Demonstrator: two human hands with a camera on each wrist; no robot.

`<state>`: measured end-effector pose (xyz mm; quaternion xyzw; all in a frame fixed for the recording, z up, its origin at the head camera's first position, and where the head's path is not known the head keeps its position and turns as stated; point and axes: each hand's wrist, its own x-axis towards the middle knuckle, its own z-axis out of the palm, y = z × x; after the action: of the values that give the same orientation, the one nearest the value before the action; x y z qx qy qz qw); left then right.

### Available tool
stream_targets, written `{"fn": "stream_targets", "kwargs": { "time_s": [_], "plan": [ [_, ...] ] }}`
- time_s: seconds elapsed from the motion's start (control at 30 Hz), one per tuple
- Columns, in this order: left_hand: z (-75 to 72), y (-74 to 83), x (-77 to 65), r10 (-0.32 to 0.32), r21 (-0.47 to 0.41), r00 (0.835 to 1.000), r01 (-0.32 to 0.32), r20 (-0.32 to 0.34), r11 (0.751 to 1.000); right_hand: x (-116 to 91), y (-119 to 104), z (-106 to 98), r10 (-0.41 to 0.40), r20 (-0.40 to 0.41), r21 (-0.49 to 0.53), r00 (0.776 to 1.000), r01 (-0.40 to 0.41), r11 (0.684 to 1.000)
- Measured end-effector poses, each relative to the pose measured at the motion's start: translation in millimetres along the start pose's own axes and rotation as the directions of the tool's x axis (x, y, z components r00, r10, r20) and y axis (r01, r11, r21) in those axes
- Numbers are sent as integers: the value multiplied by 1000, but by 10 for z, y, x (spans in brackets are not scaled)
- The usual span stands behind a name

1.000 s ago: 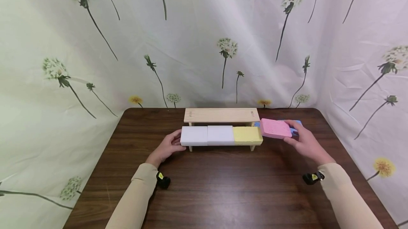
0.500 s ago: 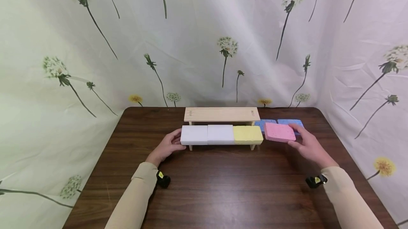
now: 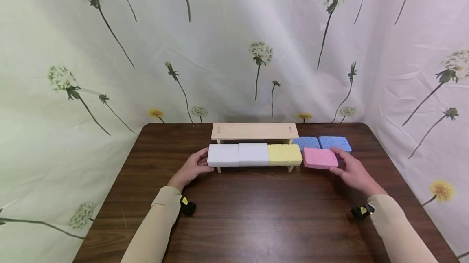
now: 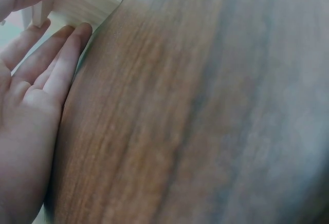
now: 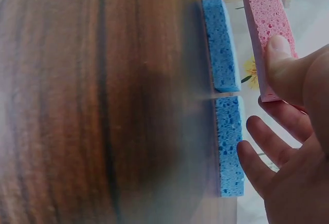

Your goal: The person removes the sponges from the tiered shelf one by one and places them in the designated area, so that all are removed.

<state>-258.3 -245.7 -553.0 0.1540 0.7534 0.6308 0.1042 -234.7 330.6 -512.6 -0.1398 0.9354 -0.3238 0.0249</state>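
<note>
My right hand (image 3: 353,172) pinches a pink sponge (image 3: 320,158) by its right end, thumb on the near side. In the right wrist view the pink sponge (image 5: 268,18) is raised off the table, beside two blue sponges (image 5: 221,44). The sponge's left end is close to the right end of a row on a small wooden stand (image 3: 290,169): two white blocks (image 3: 238,155) and a yellow sponge (image 3: 285,154). My left hand (image 3: 191,168) rests at the row's left end, thumb apart from the fingers. In the left wrist view its fairly straight fingers (image 4: 64,70) touch pale wood.
Behind the row stands a bare wooden plank (image 3: 254,131) on legs. The blue sponges (image 3: 334,143) lie side by side at the back right of the brown wooden table (image 3: 249,222). A curtain with a dandelion print (image 3: 220,51) hangs behind the table.
My right hand has brought the pink sponge nearer and lower, after a small move right and back left. The blue sponges now show more fully. My left hand has stayed still.
</note>
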Motion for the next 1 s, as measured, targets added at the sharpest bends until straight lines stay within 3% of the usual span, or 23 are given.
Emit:
{"fn": "stream_targets", "kwargs": {
  "time_s": [0.43, 1.0],
  "plan": [
    [-4, -29, 2, -7, 1, 1000, 7, -1, 1000, 8, 111, 204, -88, -1, -68, 996, 88, 994],
    [-7, -23, 6, 7, -1, 1000, -7, -1, 1000, 101, 125, 312, -104, 16, -143, 994, 105, 984]
  ]
}}
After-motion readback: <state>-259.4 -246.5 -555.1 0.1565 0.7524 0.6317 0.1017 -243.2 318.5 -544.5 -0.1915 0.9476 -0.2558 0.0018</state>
